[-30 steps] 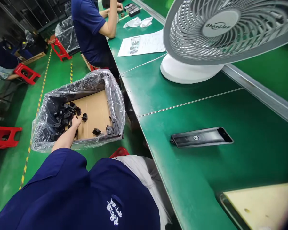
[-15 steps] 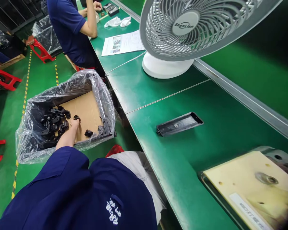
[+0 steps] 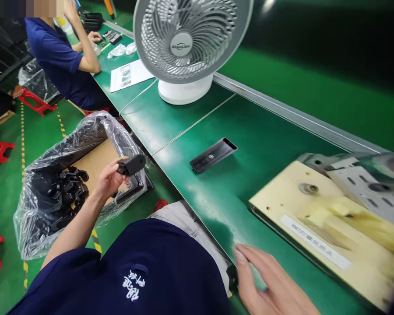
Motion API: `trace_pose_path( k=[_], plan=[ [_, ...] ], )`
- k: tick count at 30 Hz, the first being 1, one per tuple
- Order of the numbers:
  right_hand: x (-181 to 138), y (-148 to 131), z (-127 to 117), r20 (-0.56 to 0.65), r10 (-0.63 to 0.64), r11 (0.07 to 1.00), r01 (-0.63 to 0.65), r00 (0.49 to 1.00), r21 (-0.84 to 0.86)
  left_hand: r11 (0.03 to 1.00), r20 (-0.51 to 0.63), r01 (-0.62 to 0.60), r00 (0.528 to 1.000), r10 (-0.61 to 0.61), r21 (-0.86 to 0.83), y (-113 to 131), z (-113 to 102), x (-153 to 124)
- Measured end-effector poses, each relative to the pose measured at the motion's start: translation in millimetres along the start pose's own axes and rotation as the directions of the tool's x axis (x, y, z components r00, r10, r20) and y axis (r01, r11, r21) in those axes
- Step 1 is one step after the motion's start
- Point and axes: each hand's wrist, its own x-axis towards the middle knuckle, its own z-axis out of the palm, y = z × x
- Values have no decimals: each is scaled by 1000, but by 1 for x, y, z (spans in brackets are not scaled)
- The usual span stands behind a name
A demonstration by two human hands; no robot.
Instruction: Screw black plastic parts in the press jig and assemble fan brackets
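Observation:
My left hand (image 3: 107, 179) is closed on a black plastic part (image 3: 134, 165) with a rounded end, held above a plastic-lined bin (image 3: 22, 210). Inside the bin, several similar black parts (image 3: 67, 192) lie in a heap beside brown cardboard (image 3: 100, 153). My right hand (image 3: 269, 280) is over the near edge of the green table (image 3: 197, 201), its fingers stretched out and the fingertips close together. I see nothing held between them. A small dark object (image 3: 231, 278) shows just left of my right thumb; its kind is unclear.
A yellowish plate fixture (image 3: 282, 188) with metal pieces stands at the right. A flat black slab (image 3: 213, 155) lies mid-table. Behind it stands a fan (image 3: 185, 92), with a printed sheet (image 3: 118, 78) farther off. A co-worker (image 3: 57, 52) sits at the far left end.
My left hand has come up out of the bin with the black part, towards the table. My right hand has come into view at the bottom. The whole view has shifted to the right.

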Motion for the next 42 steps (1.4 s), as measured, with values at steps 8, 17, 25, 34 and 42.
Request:
trace_pose_path(
  k=[8,17,25,34,42],
  plan=[
    [2,-13,30,82,268,925,-280,960,257,957,558,281,806,-195,-72,-4,84,-55],
    [-15,-14,25,369,285,816,-426,885,391,959,687,273,684,-244,69,-24,133,-83],
    [-13,-11,29,317,437,682,-540,842,493,966,681,258,702,-209,31,-34,140,-87],
    [-18,-15,19,180,496,657,-502,850,562,973,656,231,732,-184,15,-38,146,-89],
    [-17,-11,19,87,432,686,-390,898,614,999,716,18,697,-37,34,-29,145,-84]
  ],
)
